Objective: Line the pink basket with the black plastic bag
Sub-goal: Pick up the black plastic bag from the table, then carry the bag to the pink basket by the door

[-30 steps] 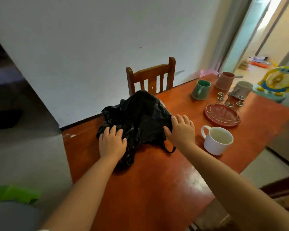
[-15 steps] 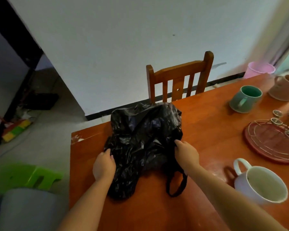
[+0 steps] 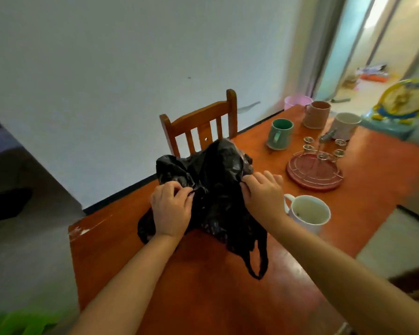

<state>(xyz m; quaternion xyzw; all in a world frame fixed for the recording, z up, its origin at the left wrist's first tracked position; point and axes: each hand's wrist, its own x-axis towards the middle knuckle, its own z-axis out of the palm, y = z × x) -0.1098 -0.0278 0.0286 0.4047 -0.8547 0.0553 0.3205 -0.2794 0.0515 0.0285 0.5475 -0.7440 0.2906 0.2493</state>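
In the head view, a crumpled black plastic bag [image 3: 218, 187] is seen heaped on the near part of an orange-brown wooden desk [image 3: 203, 286], toward its left edge. The bag's left side is gripped by the left hand [image 3: 171, 211], whose fingers are curled and pinched into the film. The right side is pinched by the right hand [image 3: 261, 192], thumb and forefinger pressed together on a fold while the other fingers are laid loosely over it. The middle of the bag is raised into a peak between the two hands, and one loop handle [image 3: 258, 264] is left trailing on the desk toward the viewer. Both forearms are bare.

The pink basket [image 3: 298, 100] is seen only in part, beyond the far edge of the desk near the wall and well apart from the bag; whether it stands on the floor cannot be told.

Just beside the right wrist a white mug [image 3: 309, 213] is stood upright. Farther along the desk a round reddish tray with a wire rack [image 3: 313, 174] is placed, and beyond it a green mug [image 3: 279, 134], a brown mug [image 3: 316, 114] and a pale mug [image 3: 344, 125]. A wooden chair [image 3: 200, 126] is drawn up to the desk's far side, behind the bag. A green object [image 3: 22, 321] is caught, blurred, at the lower left corner.
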